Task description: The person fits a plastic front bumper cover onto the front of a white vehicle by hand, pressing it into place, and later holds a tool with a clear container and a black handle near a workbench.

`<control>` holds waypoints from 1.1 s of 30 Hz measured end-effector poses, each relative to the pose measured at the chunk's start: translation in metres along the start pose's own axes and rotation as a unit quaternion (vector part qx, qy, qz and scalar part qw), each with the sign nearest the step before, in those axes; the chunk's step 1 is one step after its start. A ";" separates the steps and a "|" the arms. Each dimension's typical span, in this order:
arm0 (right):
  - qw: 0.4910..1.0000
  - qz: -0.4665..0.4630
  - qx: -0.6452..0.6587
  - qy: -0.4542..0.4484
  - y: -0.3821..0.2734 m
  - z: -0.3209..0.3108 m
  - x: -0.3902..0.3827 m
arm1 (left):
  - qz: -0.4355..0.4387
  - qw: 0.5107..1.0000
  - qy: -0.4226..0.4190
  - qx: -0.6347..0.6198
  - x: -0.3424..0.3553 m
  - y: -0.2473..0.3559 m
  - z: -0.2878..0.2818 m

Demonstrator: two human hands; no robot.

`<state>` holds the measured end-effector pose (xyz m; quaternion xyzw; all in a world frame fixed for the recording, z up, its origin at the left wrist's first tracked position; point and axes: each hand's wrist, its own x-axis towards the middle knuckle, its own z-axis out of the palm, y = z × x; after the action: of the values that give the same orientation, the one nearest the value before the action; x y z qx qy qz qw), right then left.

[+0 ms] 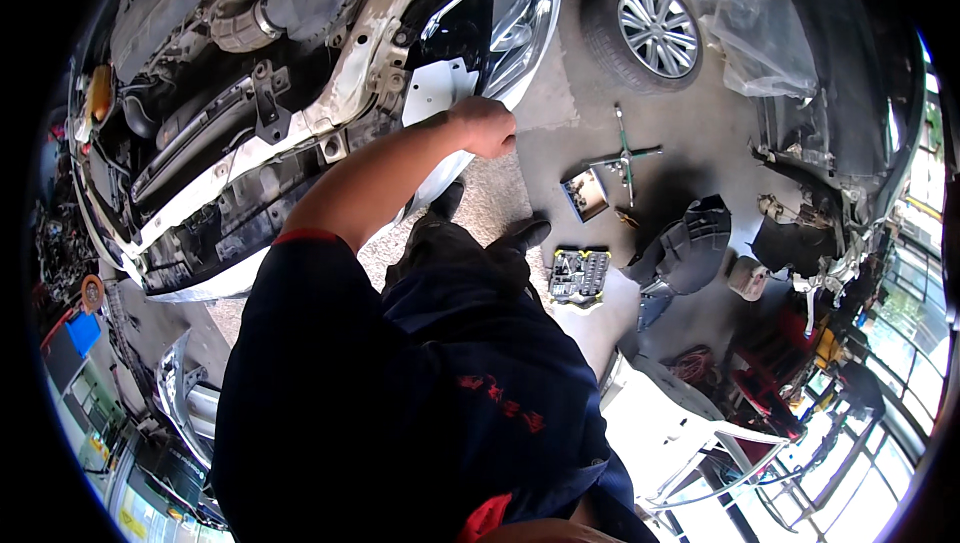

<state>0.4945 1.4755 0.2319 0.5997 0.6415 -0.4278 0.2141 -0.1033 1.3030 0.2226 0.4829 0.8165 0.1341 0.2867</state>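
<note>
My left hand reaches forward to the front corner of the white car with its bumper off, beside the headlight and a white body panel. Its fingers are curled closed at the panel's edge; what they hold, if anything, is hidden. The car's bare front frame runs beneath my forearm. Only a bit of my right arm shows at the lower edge; that hand is out of sight.
On the floor at right lie a wheel, plastic sheet, cross wrench, small box, socket set and black liner. Another stripped car stands far right, a white panel at lower right.
</note>
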 end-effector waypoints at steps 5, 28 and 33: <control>0.999 -0.020 -0.034 -0.012 -0.003 -0.005 0.010 | 0.000 1.000 0.008 0.007 -0.002 -0.002 0.003; 0.974 -0.109 -0.187 -0.064 -0.035 -0.031 0.061 | 0.048 0.998 0.016 -0.044 -0.030 -0.006 0.049; 0.958 -0.172 -0.221 -0.065 -0.006 -0.040 0.083 | 0.050 0.998 0.025 -0.043 -0.036 0.001 0.051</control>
<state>0.4828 1.5570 0.1896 0.3894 0.7978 -0.3441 0.3058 -0.0588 1.2694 0.1951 0.5064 0.7919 0.1954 0.2798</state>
